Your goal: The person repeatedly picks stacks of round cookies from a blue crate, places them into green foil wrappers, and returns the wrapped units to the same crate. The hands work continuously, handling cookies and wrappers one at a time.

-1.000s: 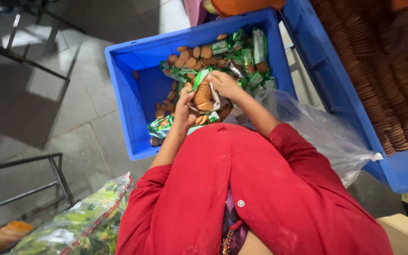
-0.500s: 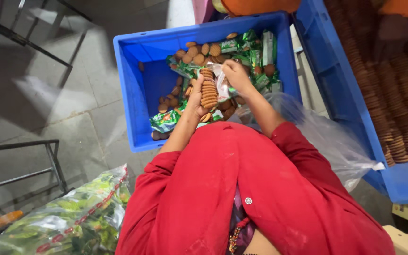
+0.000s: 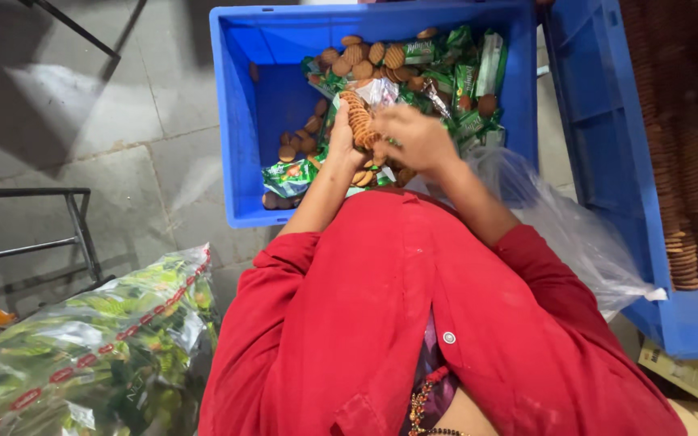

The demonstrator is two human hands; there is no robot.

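Both hands worked over the blue crate: the left hand and right hand were closed around a biscuit stack, keeping it aligned, its clear wrapper peeled back.

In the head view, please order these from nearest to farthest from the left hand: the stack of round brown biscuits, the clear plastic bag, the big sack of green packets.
1. Stack of round brown biscuits: touching the left hand, over the blue crate.
2. Clear plastic bag: to the right, past the other arm.
3. Big sack of green packets: lower left, on the floor.
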